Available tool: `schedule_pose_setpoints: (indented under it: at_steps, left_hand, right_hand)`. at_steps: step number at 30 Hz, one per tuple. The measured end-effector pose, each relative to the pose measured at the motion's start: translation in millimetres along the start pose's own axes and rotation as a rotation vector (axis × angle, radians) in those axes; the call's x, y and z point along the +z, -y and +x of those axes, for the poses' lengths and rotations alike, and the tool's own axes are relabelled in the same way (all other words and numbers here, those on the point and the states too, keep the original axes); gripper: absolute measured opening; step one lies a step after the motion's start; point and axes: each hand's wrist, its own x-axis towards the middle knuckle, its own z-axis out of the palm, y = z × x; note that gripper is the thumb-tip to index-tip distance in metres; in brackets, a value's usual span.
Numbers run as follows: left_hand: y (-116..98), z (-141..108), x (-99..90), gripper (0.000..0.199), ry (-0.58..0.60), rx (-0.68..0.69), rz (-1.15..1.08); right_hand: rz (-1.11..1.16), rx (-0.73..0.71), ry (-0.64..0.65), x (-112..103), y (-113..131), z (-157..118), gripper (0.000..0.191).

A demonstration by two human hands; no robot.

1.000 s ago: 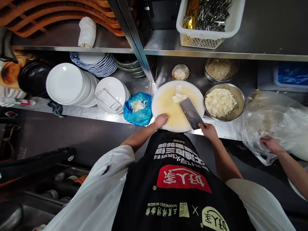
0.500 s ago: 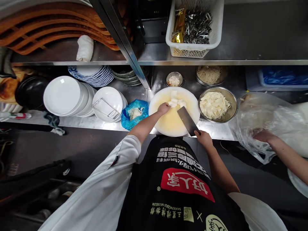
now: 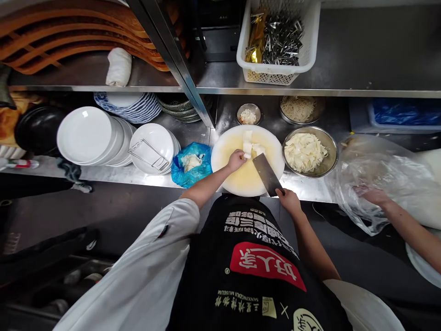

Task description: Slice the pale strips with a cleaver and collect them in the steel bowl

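My left hand point(image 3: 237, 160) is over the round white cutting board point(image 3: 234, 184), its fingers closed on a small pale white chunk of food point(image 3: 247, 149). More white chunks point(image 3: 258, 149) lie beside it on the board's yellowish surface. In my right hand point(image 3: 288, 201) is the handle of a cleaver point(image 3: 266, 174), whose broad dark blade slants across the right part of the board. A steel bowl point(image 3: 333, 161) heaped with thin pale slices point(image 3: 306, 151) stands just right of the board. Left of it sits a blue plastic bag point(image 3: 177, 172) with whitish food inside.
Stacked white plates point(image 3: 84, 133) stand at left, with a wire rack point(image 3: 148, 154) on the nearer stack. A small bowl point(image 3: 248, 114) and another steel bowl point(image 3: 299, 109) are behind the board. At right, another person's hand point(image 3: 374, 195) is in a clear plastic bag point(image 3: 386, 161). A metal shelf point(image 3: 344, 89) overhangs.
My left hand has shifted slightly right and down, and a white chunk now stands tilted at its fingertips. The cleaver stays nearly where it was. The other person's hand has moved slightly left.
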Motion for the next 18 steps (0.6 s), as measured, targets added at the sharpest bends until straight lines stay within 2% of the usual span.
schedule_pose_setpoints:
  at_steps: [3,6,8,13,18]
  left_hand:
    - [23.5,-45.4,-7.1,0.018,0.087,0.175,0.097]
    - [44.3,-86.2,-11.1,0.024,0.151,0.261,0.238]
    - [52.8,-105.0,-9.7,0.028,0.164,0.308,0.327]
    - [59.4,-124.3,0.9,0.031,0.132,0.389,0.457]
    - [58.5,-124.6,5.4,0.038,0.201,0.448,0.518]
  right_hand:
    - [-0.006,-0.017,0.0,0.5,-2.9,3.1,0.049]
    - [-0.029,-0.041,-0.012,-2.4,-5.5,6.4,0.049]
    - [-0.056,-0.048,-0.023,-7.0,-6.1,8.4,0.05]
    - [-0.103,-0.133,-0.001,-19.5,3.8,14.3,0.05]
    - [-0.175,-0.275,0.079,-20.0,24.0,27.8,0.048]
